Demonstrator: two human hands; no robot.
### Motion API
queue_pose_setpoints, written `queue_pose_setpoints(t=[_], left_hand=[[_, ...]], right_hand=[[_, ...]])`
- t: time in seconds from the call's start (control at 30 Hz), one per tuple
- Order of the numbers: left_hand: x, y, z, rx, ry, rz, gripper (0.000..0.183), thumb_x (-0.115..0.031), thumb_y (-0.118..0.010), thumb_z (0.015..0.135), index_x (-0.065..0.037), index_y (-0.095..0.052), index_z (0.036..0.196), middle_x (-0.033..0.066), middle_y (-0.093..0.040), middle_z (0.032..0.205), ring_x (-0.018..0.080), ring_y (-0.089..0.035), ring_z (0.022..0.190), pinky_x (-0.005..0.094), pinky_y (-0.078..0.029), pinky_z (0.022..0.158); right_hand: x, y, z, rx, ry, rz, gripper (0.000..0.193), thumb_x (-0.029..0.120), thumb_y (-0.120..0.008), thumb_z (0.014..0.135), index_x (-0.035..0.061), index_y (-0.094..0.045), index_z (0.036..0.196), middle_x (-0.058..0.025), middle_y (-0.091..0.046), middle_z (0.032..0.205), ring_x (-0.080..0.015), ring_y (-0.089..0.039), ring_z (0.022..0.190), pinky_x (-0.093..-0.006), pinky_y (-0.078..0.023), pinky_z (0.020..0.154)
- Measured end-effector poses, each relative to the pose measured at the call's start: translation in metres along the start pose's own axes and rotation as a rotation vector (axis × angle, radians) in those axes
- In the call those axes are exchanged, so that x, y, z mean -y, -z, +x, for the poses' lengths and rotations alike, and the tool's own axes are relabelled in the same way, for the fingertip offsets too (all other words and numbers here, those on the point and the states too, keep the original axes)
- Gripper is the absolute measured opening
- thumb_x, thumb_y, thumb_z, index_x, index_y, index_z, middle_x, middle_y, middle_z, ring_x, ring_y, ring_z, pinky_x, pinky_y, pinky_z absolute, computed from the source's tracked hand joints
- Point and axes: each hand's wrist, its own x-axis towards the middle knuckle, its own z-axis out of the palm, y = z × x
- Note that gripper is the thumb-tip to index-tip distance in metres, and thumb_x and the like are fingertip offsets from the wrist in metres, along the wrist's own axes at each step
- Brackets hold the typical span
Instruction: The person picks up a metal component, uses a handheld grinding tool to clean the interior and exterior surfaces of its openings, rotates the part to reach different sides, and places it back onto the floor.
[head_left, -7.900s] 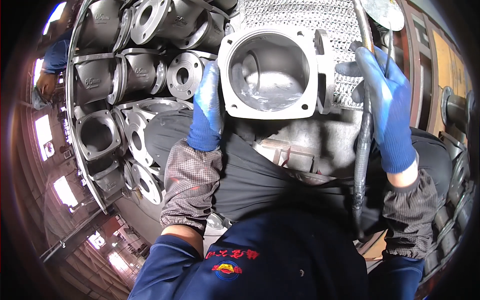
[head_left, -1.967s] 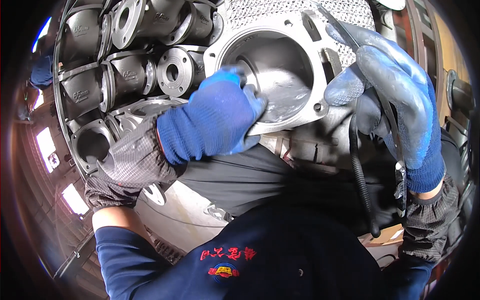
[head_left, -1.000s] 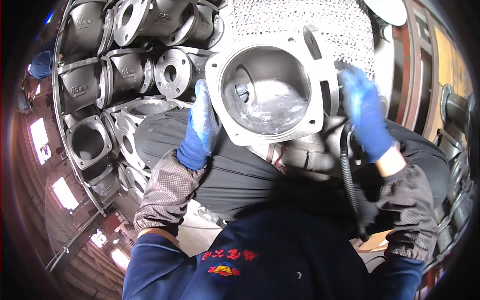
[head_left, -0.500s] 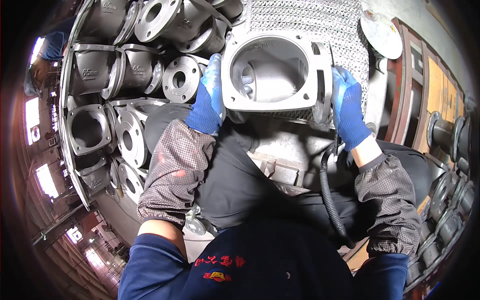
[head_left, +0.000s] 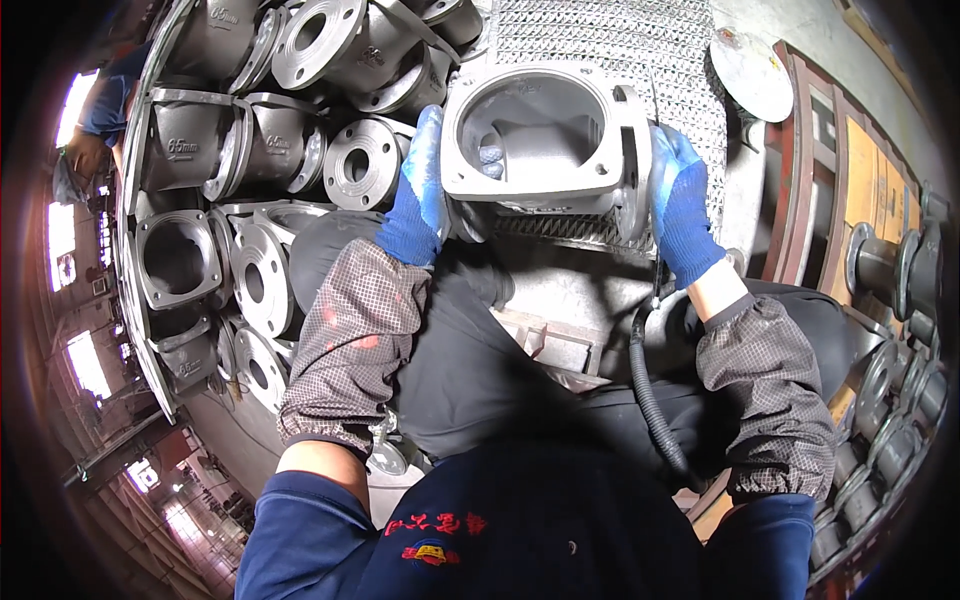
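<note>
Now, up at 12 o'clock from the lap [head_left: 455, 375], it's the grey casting [head_left: 545, 145]! At its 9 o'clock the left hand [head_left: 413, 195] grasps the side, fingertips [head_left: 490, 155] showing inside the bore. At 3 o'clock, the right hand [head_left: 684, 210] meets the flange [head_left: 633, 170], fingers partly hidden, grip impossible to tell. Metal mesh [head_left: 640, 40] spreads at 1 o'clock; black hose [head_left: 650, 405] at 5.

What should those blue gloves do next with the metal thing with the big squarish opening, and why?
Perhaps gently settle the flanged casting level on the metal mesh: the left hand and right hand hold opposite ends, and mesh shows just behind and beneath it. I can't tell whether it already touches.
</note>
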Motion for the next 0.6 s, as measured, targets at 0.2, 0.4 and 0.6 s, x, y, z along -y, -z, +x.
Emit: queue_pose_setpoints(t=[0.2,0.4,0.6], left_hand=[[-0.005,-0.002,0.003,0.034,0.150,-0.163,0.046,-0.033,-0.045,0.098,-0.007,-0.043,0.135,0.0072,-0.053,0.129,0.0171,-0.054,0.114,0.0307,-0.044,0.098],[-0.007,-0.011,-0.003,-0.018,0.067,-0.072,0.048,-0.032,-0.044,0.099,-0.005,-0.039,0.138,0.0081,-0.050,0.133,0.0182,-0.052,0.118,0.0311,-0.042,0.101],[0.005,0.004,0.006,-0.017,-0.090,0.077,0.050,-0.030,-0.039,0.100,-0.001,-0.034,0.141,0.0093,-0.045,0.138,0.0187,-0.047,0.124,0.0304,-0.038,0.105]], right_hand=[[0.008,-0.007,0.002,-0.027,-0.022,0.034,0.041,0.025,-0.053,0.093,-0.0052,-0.054,0.120,-0.0185,-0.063,0.108,-0.0222,-0.059,0.099,-0.0309,-0.045,0.089],[0.015,-0.007,-0.005,-0.062,-0.062,0.170,0.040,0.029,-0.053,0.094,-0.0038,-0.057,0.116,-0.0159,-0.064,0.103,-0.0192,-0.059,0.093,-0.0303,-0.045,0.086],[0.017,-0.010,-0.005,-0.071,-0.038,0.125,0.045,0.035,-0.052,0.093,-0.0032,-0.058,0.116,-0.0174,-0.065,0.103,-0.0214,-0.059,0.093,-0.0318,-0.045,0.086]])
